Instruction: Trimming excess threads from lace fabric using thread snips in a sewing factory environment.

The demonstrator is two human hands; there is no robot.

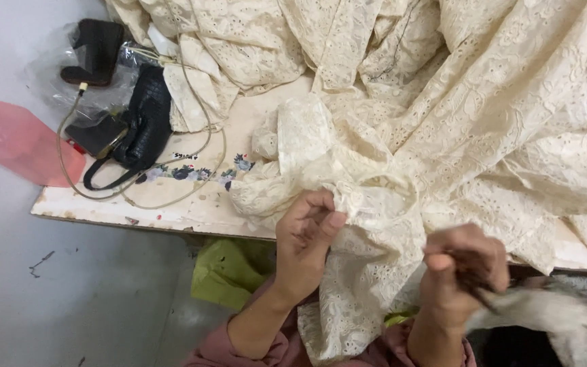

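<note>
At the near edge of the pale, worn wooden worktop (191,204), the big cream lace cloth with little holes (402,136) hangs down over the side. The left hand (305,238) pinches a fold of it, fingers (327,221) closed tight. The right hand (463,272) is curled shut around something thin and dark, too blurry to name. It is best to keep the fold pulled flat and work slowly, so the lace does not tear.
</note>
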